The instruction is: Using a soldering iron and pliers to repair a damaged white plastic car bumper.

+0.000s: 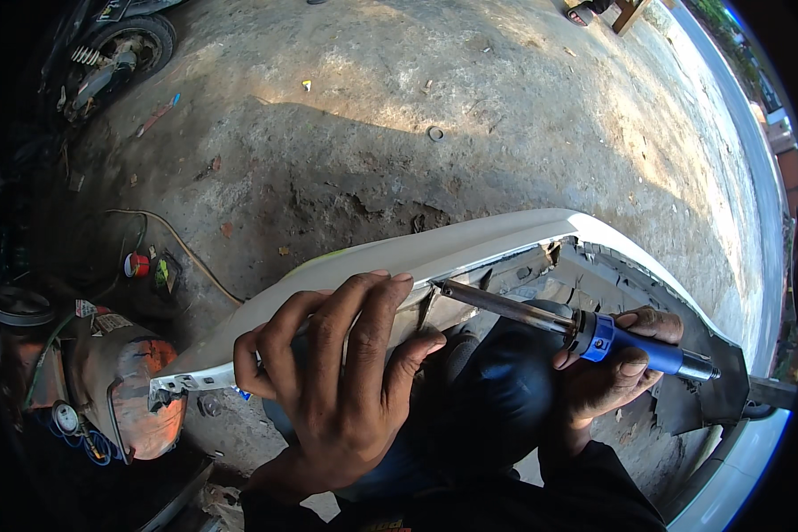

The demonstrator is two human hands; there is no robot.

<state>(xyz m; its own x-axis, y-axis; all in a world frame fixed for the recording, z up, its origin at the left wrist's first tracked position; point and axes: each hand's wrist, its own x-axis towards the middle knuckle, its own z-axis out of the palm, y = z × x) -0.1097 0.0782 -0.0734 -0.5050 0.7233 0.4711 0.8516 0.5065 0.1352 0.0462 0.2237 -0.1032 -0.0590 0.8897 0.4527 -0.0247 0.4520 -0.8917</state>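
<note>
A long white car bumper (434, 248) lies across my lap, its ragged inner side facing me. My left hand (341, 372) rests on its near edge with the fingers stretched out and the thumb apart. In my right hand (625, 363) is a soldering iron with a blue handle (634, 348) and a long metal barrel (514, 309). The barrel points left, and its tip meets the bumper's inner edge just right of my left fingertips. Whether the tip presses into the plastic is too small to tell.
An orange and grey tank (146, 399) with a gauge (65, 417) stands at the left. Behind it are a red can (136, 264) and a hose (182, 248) on the rough ground. A motorcycle wheel (133, 49) is at the far left, a person's foot (581, 15) at the far right.
</note>
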